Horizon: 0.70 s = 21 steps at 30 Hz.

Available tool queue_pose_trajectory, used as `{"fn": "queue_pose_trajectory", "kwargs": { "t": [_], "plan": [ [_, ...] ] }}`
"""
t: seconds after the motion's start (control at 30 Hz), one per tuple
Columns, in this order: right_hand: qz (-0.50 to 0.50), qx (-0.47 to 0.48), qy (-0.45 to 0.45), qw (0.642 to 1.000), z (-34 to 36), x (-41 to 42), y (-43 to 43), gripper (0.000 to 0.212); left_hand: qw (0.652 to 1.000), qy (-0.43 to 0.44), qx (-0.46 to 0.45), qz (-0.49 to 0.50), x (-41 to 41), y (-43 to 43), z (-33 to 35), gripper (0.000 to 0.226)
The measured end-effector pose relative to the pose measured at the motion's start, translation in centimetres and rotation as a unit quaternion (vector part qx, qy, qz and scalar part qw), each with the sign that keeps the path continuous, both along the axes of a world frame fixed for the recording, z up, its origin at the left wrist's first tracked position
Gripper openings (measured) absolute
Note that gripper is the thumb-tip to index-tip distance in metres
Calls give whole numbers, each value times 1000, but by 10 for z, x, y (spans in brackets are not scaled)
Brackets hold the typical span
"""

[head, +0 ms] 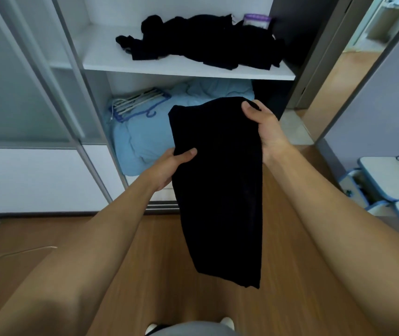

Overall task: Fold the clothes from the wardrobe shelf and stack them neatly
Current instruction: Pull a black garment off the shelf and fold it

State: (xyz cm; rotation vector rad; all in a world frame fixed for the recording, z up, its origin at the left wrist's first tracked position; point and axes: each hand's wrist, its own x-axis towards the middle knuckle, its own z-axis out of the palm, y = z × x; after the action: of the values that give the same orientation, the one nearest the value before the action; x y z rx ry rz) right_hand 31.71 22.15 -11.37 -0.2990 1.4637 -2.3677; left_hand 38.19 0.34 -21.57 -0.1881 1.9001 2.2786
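A long black garment [218, 180], folded lengthwise, hangs in the air in front of the open wardrobe. My left hand [172, 168] grips its left edge about a third of the way down, thumb on top. My right hand [261, 124] grips its upper right corner, thumb over the fabric. The lower end dangles above the wooden floor. A loose heap of black clothes [201, 42] lies on the white wardrobe shelf [111, 61] above.
Below the shelf lie a light blue duvet [140, 139] and a bundle of hangers [135, 103]. Sliding wardrobe doors [24, 93] stand at left. A small white and blue table [387, 180] sits at right. A doorway [343, 76] opens at upper right.
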Motion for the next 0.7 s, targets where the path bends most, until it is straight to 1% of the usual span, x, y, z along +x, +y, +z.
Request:
{"fn": "queue_pose_trajectory", "kwargs": {
  "t": [0.07,0.1,0.17,0.23,0.3,0.37,0.43,0.53,0.57,0.63,0.7],
  "plan": [
    [-59,66,-11,996,-6,-8,8,18,999,3,11,44,-1,5,2,31],
    [-67,96,-13,993,-11,-11,12,24,998,2,17,62,-1,6,3,29],
    [-24,142,-27,989,-30,-7,19,34,995,-3,22,95,-2,8,6,29],
    [45,198,-39,978,-59,6,25,37,991,-7,25,130,0,6,9,35],
    [97,252,-25,963,-89,22,25,38,986,-13,32,165,3,-1,15,39],
    [128,282,-7,951,-110,35,16,43,981,-19,42,188,8,-10,24,35],
    [133,291,2,947,-117,46,-1,51,978,-30,58,200,12,-21,35,30],
    [137,272,6,953,-116,57,-31,65,971,-70,86,214,17,-44,50,37],
    [141,267,11,953,-114,59,-40,66,969,-83,91,215,20,-53,54,39],
    [142,262,20,954,-109,61,-57,59,967,-101,91,215,27,-71,56,41],
    [114,241,-1,964,-105,63,-73,55,968,-93,93,211,38,-90,51,44]
  ]
}}
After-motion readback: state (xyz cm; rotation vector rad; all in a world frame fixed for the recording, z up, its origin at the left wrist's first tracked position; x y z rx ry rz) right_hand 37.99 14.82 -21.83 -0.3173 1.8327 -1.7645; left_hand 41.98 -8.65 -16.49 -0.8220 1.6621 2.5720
